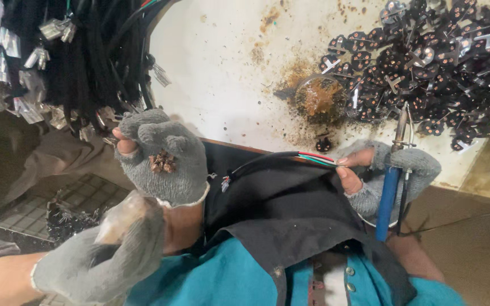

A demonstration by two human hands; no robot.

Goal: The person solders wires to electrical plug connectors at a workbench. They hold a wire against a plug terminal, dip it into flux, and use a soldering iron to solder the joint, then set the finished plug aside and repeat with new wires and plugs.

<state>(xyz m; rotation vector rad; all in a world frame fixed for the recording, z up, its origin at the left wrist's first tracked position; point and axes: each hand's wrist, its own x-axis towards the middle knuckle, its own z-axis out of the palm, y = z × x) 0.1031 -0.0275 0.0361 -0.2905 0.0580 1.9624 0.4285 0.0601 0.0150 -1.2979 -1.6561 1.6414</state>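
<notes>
Two grey-gloved hands work here: the left hand (163,161), at centre left, is curled into a fist on a cable out of the dark bundle (58,62) at upper left. The right hand (384,170), at centre right, grips one blue-handled soldering iron (389,190), standing near-upright with its tip up, and pinches one black cable (267,160). That cable lies roughly level across the black apron (279,209), showing three bared wires, red, white and green, pointing right.

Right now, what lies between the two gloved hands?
In the head view, a black cable with red, white and green wires runs across a dark cloth from the left hand to the right hand, which also holds a blue-handled soldering iron.
</notes>
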